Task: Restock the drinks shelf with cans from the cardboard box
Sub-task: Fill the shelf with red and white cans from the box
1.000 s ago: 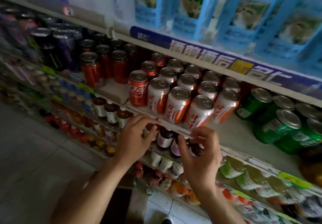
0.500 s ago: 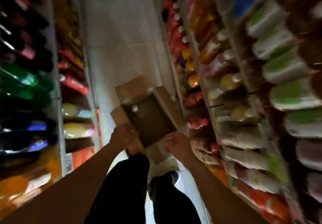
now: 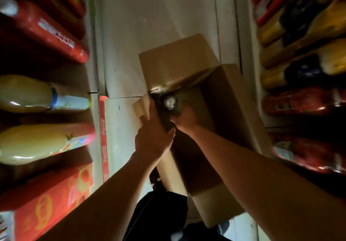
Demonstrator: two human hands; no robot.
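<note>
Right hand is down inside the cardboard box, fingers curled toward the can standing upright in the far-left corner; grip looks wrapped on the can body, but the inside is dark and we can't fully confirm contact all round. Only the can's silver top shows clearly. Left hand is on the near-left box wall, thumb over the edge on the inside and fingers along the outside, pinching the cardboard to steady or tilt it. Box sits on the floor in the aisle, flaps open, one flap folded out away from us. We see no other can in it, so it looks nearly empty, though the deep corners are shadowed. Bottles and red packs lie on shelves either side; the drinks shelf for the cans is not in view. Step in hand, as we judge it: pick-up of a can from the box. Next move needs a firm wrap on the can, a straight lift clear of the wall and flap, then turning up to the shelf and setting it upright in a free slot. Left hand should keep the light box from lifting with it.
</note>
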